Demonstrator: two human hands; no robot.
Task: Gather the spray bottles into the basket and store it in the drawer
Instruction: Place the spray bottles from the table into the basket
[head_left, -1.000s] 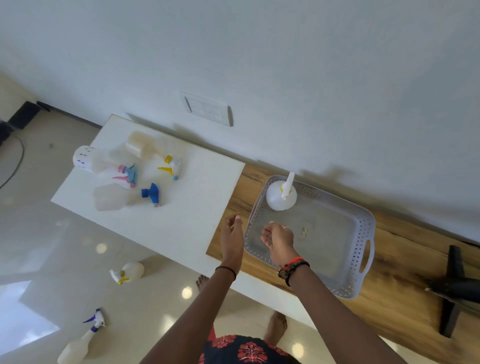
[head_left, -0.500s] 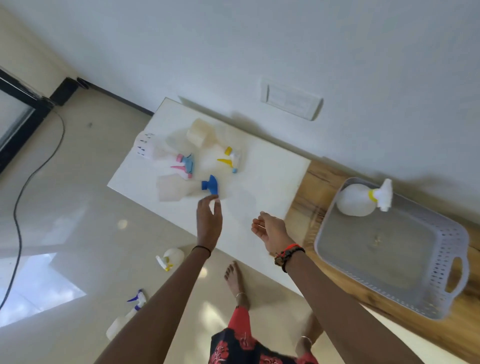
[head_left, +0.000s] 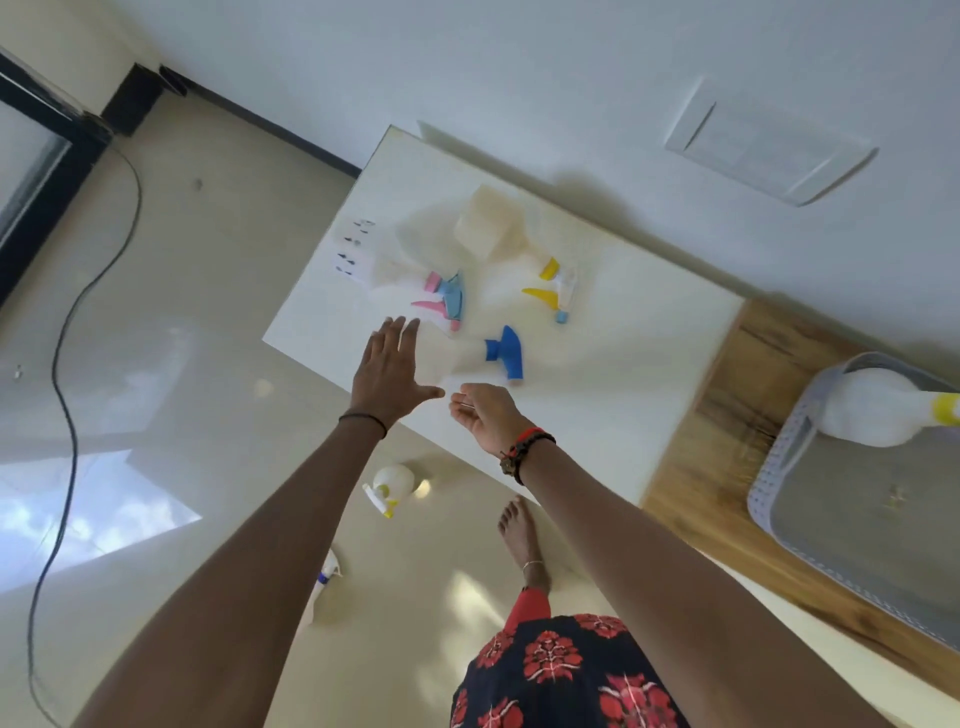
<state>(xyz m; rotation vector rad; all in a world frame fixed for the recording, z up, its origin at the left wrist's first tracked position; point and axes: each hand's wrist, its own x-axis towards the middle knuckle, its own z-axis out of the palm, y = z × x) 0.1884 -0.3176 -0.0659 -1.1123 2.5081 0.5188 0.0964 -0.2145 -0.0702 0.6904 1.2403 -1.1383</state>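
With the left hand (head_left: 387, 376) spread flat and empty and the right hand (head_left: 485, 415) loosely curled, also empty, the blue-nozzled spray bottle (head_left: 504, 353) lying just beyond them on the white counter (head_left: 623, 374) is best gripped around its clear body, then carried to the basket (head_left: 779, 457) at the right.

Left hand (head_left: 387, 370) spread flat, right hand (head_left: 485, 413) loosely curled — blue-capped spray bottle (head_left: 501, 353) just beyond, white table (head_left: 597, 395)
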